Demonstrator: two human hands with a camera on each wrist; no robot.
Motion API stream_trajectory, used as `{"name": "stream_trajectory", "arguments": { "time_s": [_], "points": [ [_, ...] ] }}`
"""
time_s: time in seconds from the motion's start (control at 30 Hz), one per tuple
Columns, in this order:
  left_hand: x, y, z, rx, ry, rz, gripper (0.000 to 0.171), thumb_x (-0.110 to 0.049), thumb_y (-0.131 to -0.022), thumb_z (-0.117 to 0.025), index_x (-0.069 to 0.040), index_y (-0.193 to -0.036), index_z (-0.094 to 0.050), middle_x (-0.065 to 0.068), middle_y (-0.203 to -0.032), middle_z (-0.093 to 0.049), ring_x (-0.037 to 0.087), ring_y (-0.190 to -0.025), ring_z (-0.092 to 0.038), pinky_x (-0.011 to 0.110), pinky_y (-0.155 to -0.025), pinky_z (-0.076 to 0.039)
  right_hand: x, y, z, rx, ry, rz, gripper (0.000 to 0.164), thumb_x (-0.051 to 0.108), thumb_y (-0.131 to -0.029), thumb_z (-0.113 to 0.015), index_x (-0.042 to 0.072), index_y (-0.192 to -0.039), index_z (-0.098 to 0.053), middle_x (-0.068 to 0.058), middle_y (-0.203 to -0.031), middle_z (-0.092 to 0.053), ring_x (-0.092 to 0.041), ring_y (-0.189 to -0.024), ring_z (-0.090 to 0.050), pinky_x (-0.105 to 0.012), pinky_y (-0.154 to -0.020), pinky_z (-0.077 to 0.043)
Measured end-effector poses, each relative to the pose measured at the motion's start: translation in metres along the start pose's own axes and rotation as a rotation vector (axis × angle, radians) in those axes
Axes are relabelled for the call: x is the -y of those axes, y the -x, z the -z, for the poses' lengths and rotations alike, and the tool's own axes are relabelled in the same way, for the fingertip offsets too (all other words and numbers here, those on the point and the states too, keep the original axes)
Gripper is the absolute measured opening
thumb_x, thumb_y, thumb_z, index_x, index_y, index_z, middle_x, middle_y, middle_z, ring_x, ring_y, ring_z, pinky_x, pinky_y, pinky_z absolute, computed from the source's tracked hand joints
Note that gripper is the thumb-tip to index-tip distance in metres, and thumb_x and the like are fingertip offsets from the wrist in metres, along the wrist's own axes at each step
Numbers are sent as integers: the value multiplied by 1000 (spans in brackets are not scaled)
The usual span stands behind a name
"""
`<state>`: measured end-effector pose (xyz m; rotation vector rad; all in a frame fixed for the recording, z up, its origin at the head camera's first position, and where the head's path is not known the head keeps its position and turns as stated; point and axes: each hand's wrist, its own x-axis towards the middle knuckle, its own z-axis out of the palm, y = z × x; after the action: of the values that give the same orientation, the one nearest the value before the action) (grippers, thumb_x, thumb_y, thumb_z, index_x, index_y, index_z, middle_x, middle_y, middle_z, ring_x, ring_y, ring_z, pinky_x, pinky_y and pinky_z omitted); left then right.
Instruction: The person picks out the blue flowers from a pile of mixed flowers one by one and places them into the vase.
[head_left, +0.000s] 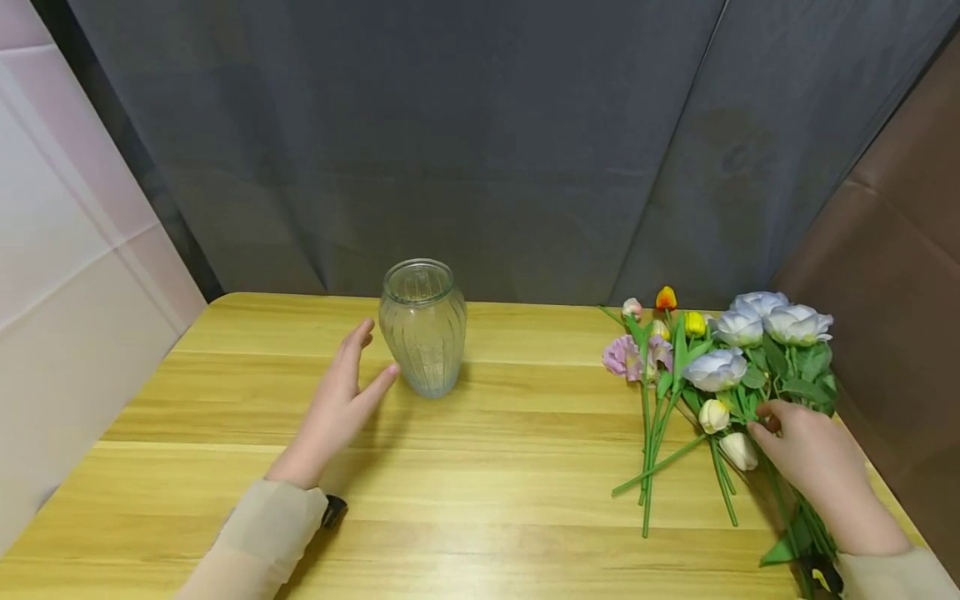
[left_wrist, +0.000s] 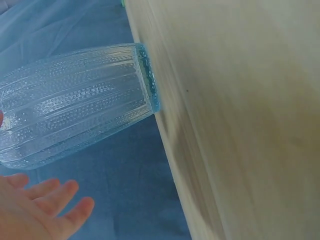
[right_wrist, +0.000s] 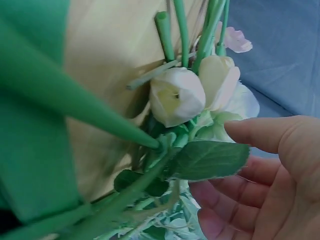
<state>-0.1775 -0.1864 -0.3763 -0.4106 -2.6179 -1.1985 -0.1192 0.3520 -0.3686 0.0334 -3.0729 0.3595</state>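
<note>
A clear ribbed glass vase stands upright near the back edge of the wooden table. Just left of it is my left hand, thumb and fingers spread; in the left wrist view the fingers lie beside the textured glass. At the right, artificial flowers lie in a pile, with pale blue blooms, white tulips and green stems. My right hand is over the pile. Its thumb and loosely bent fingers are apart around a green leaf; a firm grip is not visible.
Purple flowers, a yellow tulip and an orange tulip lie at the pile's far side. A dark curtain hangs behind the wooden table. Brown cloth borders the right side.
</note>
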Motion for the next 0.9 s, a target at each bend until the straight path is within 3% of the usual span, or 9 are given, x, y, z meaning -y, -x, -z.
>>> {"name": "stream_trajectory", "arguments": {
  "time_s": [0.67,0.9],
  "points": [
    [0,-7,-10,6,90,-22,74,-36,-98,-55,-13,-154,-12,14,-152,-27,37,-133,-35,59,-105,-27,-5,-14,-8,99,-3,-43,26,20,-89,-68,-1,-105,-67,-6,-81,-62,-17,-60,-54,-36,-47,-41],
    [0,-7,-9,2,101,-22,73,-35,-98,-54,-14,-154,-13,14,-152,-27,38,-132,-35,59,-105,-26,-7,-17,-10,84,15,-46,12,13,-88,-66,2,-93,-68,-6,-78,-61,-19,-59,-53,-37,-49,-42]
  ]
}}
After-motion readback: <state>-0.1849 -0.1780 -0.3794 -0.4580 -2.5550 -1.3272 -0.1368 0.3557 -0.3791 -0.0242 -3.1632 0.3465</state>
